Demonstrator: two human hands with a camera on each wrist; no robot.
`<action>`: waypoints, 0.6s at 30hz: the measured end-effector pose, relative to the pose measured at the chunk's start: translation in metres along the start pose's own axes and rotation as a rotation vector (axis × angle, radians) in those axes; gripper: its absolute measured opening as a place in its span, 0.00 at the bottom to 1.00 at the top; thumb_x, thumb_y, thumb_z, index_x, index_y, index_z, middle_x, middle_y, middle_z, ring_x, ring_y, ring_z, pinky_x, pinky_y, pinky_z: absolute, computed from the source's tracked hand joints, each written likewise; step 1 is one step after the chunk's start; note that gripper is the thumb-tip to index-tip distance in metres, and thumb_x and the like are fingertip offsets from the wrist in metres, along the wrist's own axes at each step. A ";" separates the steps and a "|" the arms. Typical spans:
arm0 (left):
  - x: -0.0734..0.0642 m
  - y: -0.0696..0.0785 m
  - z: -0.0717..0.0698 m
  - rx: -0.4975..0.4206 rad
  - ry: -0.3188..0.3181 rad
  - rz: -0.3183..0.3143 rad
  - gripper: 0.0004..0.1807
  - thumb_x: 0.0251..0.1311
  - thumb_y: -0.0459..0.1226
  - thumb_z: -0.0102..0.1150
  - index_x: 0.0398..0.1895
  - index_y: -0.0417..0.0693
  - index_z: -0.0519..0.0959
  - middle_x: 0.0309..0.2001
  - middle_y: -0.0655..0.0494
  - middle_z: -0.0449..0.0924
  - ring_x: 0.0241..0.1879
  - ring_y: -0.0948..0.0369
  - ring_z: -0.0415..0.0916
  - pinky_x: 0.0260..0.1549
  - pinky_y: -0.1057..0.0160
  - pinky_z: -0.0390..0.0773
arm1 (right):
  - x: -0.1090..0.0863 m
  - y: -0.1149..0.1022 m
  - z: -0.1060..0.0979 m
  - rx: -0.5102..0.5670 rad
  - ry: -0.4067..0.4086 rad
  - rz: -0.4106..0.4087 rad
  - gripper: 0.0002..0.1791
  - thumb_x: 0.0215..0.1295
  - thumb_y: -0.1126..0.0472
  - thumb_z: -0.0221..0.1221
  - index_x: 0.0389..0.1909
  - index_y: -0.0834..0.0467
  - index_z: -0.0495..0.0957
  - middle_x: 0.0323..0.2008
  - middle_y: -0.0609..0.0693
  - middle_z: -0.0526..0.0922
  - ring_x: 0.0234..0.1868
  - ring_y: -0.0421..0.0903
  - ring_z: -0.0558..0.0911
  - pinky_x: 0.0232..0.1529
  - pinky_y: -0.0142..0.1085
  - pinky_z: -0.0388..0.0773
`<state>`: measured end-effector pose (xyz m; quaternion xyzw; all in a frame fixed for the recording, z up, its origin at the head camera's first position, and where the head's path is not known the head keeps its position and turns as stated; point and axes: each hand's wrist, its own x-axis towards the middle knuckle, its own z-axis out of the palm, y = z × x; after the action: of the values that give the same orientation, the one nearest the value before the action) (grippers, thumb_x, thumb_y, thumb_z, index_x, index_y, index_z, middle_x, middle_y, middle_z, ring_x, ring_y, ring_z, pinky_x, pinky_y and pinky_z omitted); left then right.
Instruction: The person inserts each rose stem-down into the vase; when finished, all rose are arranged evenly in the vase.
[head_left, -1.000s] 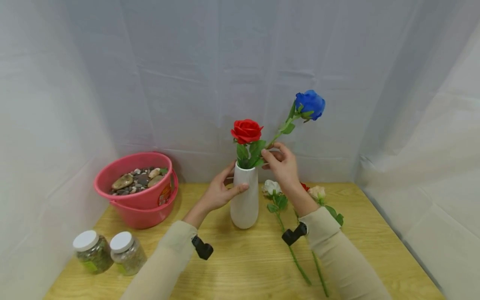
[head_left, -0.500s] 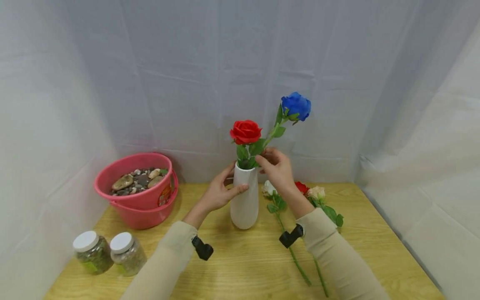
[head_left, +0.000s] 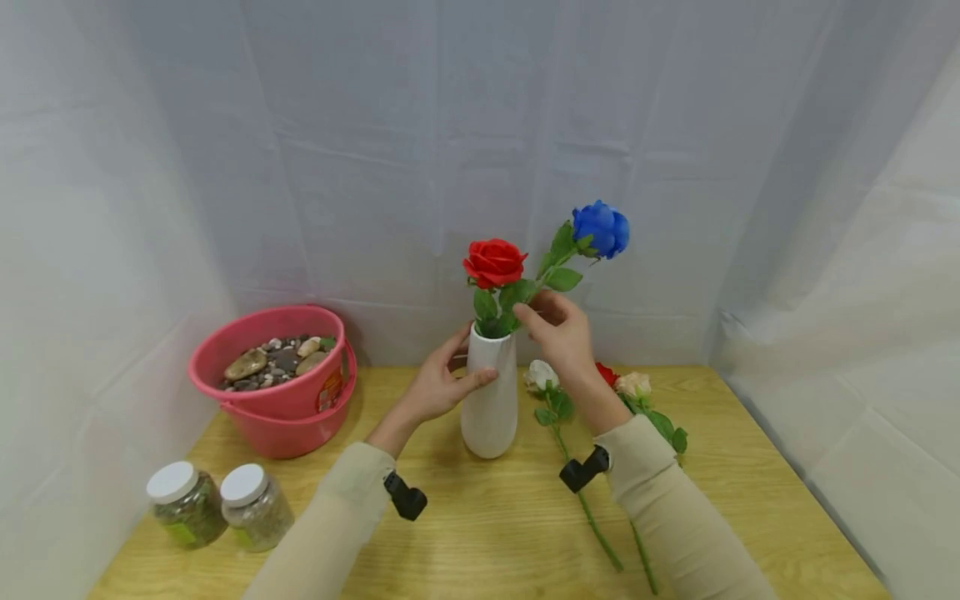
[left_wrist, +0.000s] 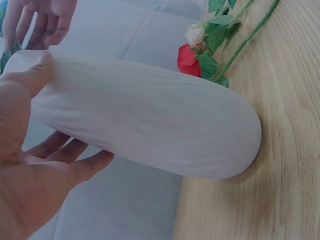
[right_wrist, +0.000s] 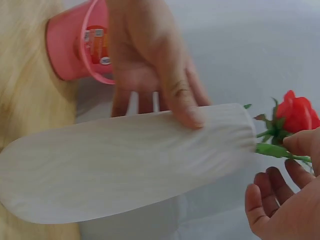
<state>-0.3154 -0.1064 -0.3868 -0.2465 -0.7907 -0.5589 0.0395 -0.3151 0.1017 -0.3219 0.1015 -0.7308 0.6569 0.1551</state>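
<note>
A white ribbed vase [head_left: 489, 408] stands upright on the wooden table. My left hand [head_left: 438, 383] holds it near the top, with the thumb across the front and the fingers on the far side, as the left wrist view shows. A red rose [head_left: 495, 263] stands in the vase, leaves at the rim. Just right of the mouth, my right hand [head_left: 564, 337] pinches the green stem of a blue rose [head_left: 602, 230], which leans up to the right. In the right wrist view, a green stem [right_wrist: 272, 150] enters the vase mouth between thumb and fingers. The stem ends are hidden inside the vase.
On the table's right lie a white rose [head_left: 542, 376], a cream rose [head_left: 634, 384] and another red rose [head_left: 607, 374], partly behind my right arm. A pink bucket [head_left: 285, 425] of stones stands left, behind two white-lidded jars [head_left: 191, 512]. Pale sheeting [head_left: 360, 167] surrounds the table.
The blue rose has come lower and somewhat left, nearer the red rose, after a short swing further left. My right hand moved slightly with it. The left hand and vase stay put.
</note>
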 end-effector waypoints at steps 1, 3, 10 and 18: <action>0.000 0.000 0.000 -0.002 0.002 -0.001 0.47 0.69 0.37 0.70 0.86 0.49 0.54 0.74 0.37 0.71 0.69 0.37 0.74 0.65 0.37 0.78 | 0.001 -0.002 -0.001 0.022 0.018 -0.012 0.13 0.70 0.59 0.68 0.49 0.64 0.82 0.37 0.45 0.85 0.36 0.37 0.81 0.37 0.29 0.81; 0.000 -0.001 0.000 -0.006 0.005 -0.007 0.48 0.69 0.37 0.70 0.86 0.49 0.54 0.74 0.37 0.71 0.69 0.37 0.74 0.65 0.37 0.78 | 0.003 -0.005 -0.003 0.059 0.051 -0.028 0.13 0.70 0.59 0.68 0.49 0.64 0.83 0.35 0.41 0.85 0.36 0.36 0.82 0.38 0.31 0.82; 0.001 -0.001 0.000 -0.020 0.007 -0.031 0.48 0.68 0.38 0.70 0.86 0.49 0.53 0.74 0.36 0.71 0.70 0.37 0.73 0.65 0.37 0.78 | 0.006 -0.012 -0.005 0.151 0.159 -0.050 0.14 0.72 0.58 0.66 0.51 0.64 0.84 0.33 0.37 0.87 0.35 0.37 0.86 0.40 0.32 0.84; 0.001 -0.002 0.000 -0.021 0.003 -0.023 0.48 0.68 0.38 0.70 0.86 0.50 0.53 0.74 0.37 0.71 0.69 0.36 0.74 0.64 0.35 0.77 | 0.005 -0.010 -0.004 0.102 0.144 -0.105 0.12 0.73 0.60 0.65 0.49 0.65 0.85 0.34 0.44 0.91 0.34 0.41 0.88 0.39 0.36 0.85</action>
<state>-0.3169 -0.1064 -0.3884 -0.2367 -0.7877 -0.5679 0.0318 -0.3154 0.1045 -0.3102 0.1001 -0.6769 0.6899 0.2361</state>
